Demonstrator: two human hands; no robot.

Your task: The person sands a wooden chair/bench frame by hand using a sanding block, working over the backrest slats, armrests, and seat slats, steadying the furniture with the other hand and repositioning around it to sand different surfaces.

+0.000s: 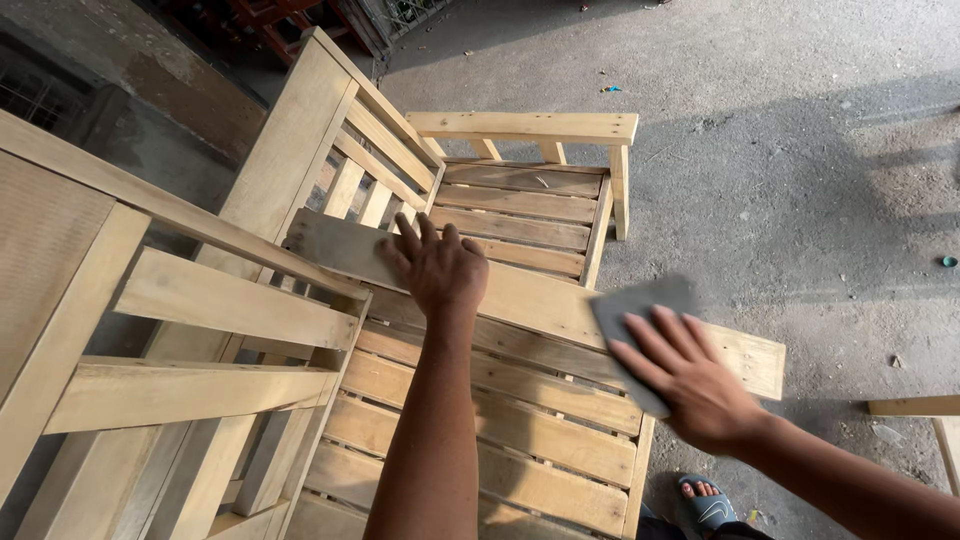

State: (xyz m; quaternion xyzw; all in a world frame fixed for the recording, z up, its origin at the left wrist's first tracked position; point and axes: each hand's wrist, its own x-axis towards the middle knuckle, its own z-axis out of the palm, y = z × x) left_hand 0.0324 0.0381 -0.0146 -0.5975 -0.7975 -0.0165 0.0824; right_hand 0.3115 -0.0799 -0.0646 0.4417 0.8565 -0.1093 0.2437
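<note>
A bare wooden plank (540, 300) lies across the slatted seat of an unfinished wooden bench (520, 210). My left hand (435, 265) presses flat on the plank's left part, fingers spread toward the backrest. My right hand (690, 380) holds a grey sheet of sandpaper (640, 320) against the plank's right part, fingers laid flat on top of it. The sheet is slightly blurred.
The bench's slatted backrest (340, 170) rises at the left, an armrest (525, 127) at the far end. A second wooden frame (190, 320) stands close at the left. Grey concrete floor (800, 150) lies to the right, with a wood piece (915, 405) and my sandalled foot (705, 505).
</note>
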